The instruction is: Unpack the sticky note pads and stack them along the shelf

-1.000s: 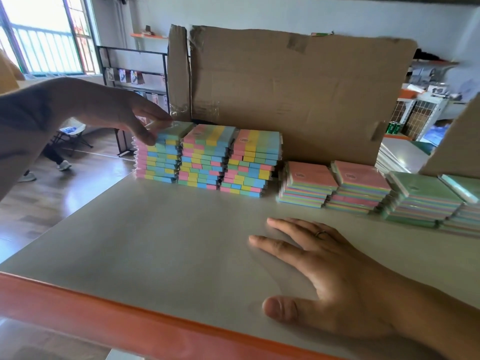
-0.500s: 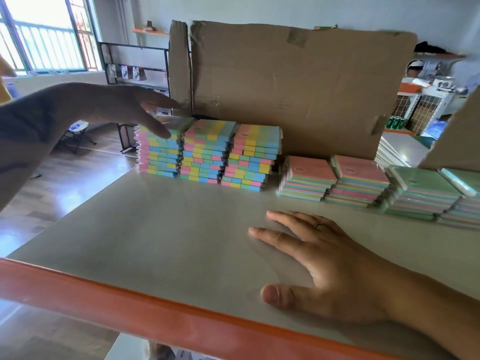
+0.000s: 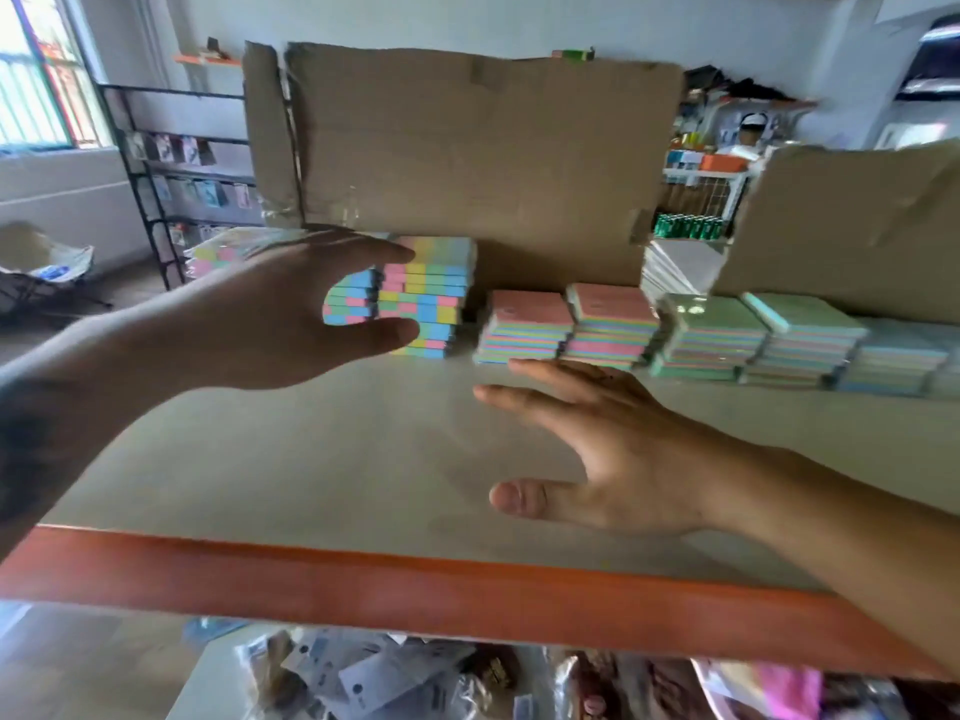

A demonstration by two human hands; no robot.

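**Inspector A:** Head view, hands first. Left hand (image 3: 291, 324) raised in front of the multicoloured sticky note stacks (image 3: 426, 298), fingers spread and loosely extended, thumb below, index tip at the top edge of the right-hand stack. Nothing gripped; actual contact with the pads unclear through motion blur.

**Inspector B:** Noted. Right hand (image 3: 618, 459)?

**Inspector A:** Flat, palm down on the shelf board (image 3: 311, 459), fingers straight and splayed, thumb out toward the front. Holding nothing. Fingertips just beside the base of the pink-topped pad stacks (image 3: 571, 324).

**Inspector B:** Position of remaining stock?

**Inspector A:** All in one row along the back of the shelf. Multicoloured stacks tallest, partly hidden behind the left hand. Pink-topped pair immediately right, touching each other. Green-topped stacks (image 3: 758, 335) next, then a blurred bluish stack (image 3: 893, 361) at the frame edge.

**Inspector B:** Surroundings?

**Inspector A:** Flattened cardboard sheet (image 3: 467, 158) upright behind the row; second cardboard piece (image 3: 852, 226) at right. Orange front rail (image 3: 415, 589) along the shelf edge. Packaged goods (image 3: 389, 678) on the level below, contents indistinct.
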